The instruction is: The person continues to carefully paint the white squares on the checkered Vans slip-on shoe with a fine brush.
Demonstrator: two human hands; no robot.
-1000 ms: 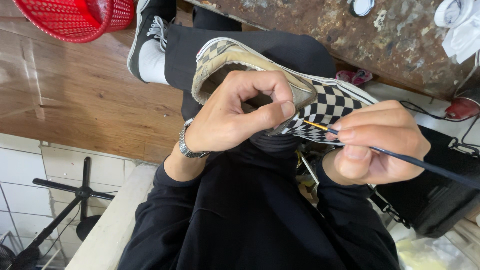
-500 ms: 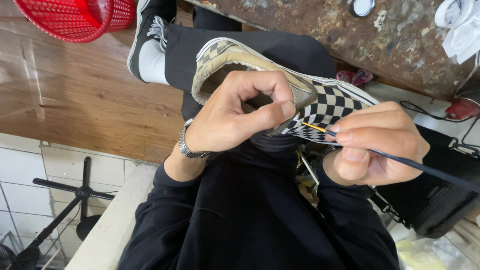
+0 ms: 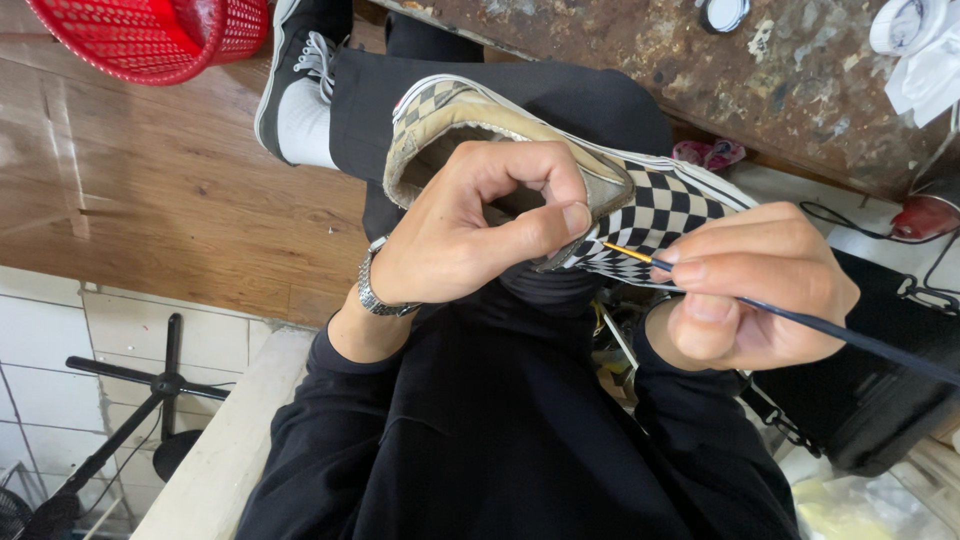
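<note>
We hold the left hand (image 3: 470,235) closed around the collar of a checkered slip-on shoe (image 3: 560,170), thumb pressed along the outer side and fingers curled into the opening; a metal watch (image 3: 372,290) sits on that wrist. The right hand (image 3: 750,290) is closed in a pen grip on a thin paintbrush (image 3: 800,320), its fine tip touching the checkered canvas just beside the left thumb. The shoe rests above our lap, against the black trousers. We judge it light, with soft canvas that yields under pressure and a stiffer rubber sole, so the firm collar edge and sole rim look like the best places to steady it; the brush is slender and needs only light pressure. Beyond the knee, a black sneaker (image 3: 295,60) is on the wooden floor (image 3: 150,200); a red mesh basket (image 3: 140,35) sits farther left, and a stained tabletop (image 3: 700,70) lies farther right.
</note>
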